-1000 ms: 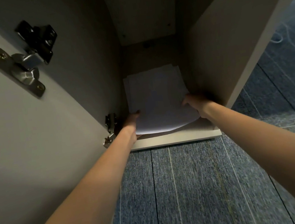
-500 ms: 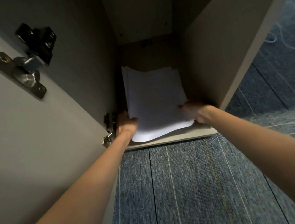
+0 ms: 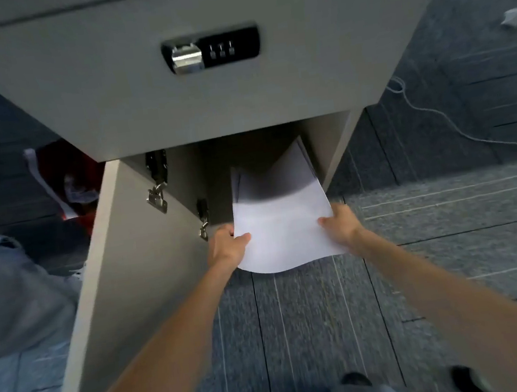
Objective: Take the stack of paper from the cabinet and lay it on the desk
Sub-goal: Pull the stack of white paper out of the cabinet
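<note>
A white stack of paper (image 3: 282,225) is halfway out of the low grey cabinet (image 3: 239,107); its far end is still in the dark opening and its near edge sags over the carpet. My left hand (image 3: 226,247) grips the stack's left edge with the thumb on top. On the stack's right edge my right hand (image 3: 340,224) holds it the same way. The desk is not in view.
The cabinet door (image 3: 120,278) stands open to the left, with metal hinges on its inner face. Above the opening is a drawer front with a combination lock (image 3: 211,51). White cables (image 3: 436,118) lie on the blue carpet at right. Red and grey items lie at left.
Both hands have pulled the stack toward me, out past the cabinet's front edge. The camera has risen and drawn back, so the drawer front with the lock now shows.
</note>
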Action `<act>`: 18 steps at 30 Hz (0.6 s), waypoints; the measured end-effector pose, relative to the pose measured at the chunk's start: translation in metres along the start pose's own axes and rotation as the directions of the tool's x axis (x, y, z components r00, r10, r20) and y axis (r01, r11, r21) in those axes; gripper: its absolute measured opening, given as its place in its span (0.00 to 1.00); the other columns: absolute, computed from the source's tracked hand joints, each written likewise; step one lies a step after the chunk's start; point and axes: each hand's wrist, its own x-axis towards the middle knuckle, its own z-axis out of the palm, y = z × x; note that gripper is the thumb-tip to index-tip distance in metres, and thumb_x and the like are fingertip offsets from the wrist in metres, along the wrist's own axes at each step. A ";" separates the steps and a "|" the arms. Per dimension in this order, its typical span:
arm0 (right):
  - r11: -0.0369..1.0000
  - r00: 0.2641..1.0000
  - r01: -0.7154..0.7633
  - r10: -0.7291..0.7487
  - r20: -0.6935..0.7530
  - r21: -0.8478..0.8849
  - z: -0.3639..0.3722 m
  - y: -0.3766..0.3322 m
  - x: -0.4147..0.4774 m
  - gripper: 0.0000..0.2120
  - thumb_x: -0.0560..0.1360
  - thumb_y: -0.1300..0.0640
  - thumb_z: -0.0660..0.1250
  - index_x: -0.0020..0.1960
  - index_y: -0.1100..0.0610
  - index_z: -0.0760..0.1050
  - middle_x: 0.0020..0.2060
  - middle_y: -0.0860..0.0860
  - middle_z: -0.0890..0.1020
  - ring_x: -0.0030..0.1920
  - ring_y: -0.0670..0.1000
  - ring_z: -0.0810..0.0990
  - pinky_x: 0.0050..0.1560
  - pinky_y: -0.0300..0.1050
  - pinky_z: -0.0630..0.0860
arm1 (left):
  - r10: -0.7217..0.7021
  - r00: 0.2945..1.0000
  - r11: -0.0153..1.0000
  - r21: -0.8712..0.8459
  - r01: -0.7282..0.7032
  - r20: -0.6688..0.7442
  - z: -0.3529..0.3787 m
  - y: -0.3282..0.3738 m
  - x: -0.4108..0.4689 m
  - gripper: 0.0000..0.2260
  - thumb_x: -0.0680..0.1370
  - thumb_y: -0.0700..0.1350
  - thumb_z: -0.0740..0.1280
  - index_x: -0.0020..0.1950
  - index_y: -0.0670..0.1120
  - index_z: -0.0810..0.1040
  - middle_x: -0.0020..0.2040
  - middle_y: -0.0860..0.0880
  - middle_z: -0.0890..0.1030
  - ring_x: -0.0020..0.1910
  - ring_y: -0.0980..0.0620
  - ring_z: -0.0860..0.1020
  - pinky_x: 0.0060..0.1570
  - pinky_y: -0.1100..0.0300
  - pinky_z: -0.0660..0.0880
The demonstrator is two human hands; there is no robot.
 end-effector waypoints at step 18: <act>0.964 0.971 -0.238 0.241 -0.010 0.117 -0.123 -0.036 -0.362 0.17 0.78 0.65 0.57 0.65 0.63 0.74 0.58 0.55 0.79 0.60 0.61 0.77 0.62 0.54 0.74 | -0.158 0.966 0.981 -0.077 0.177 0.207 -0.133 0.086 -0.344 0.08 0.77 0.44 0.68 0.49 0.40 0.74 0.51 0.43 0.80 0.46 0.46 0.78 0.43 0.55 0.74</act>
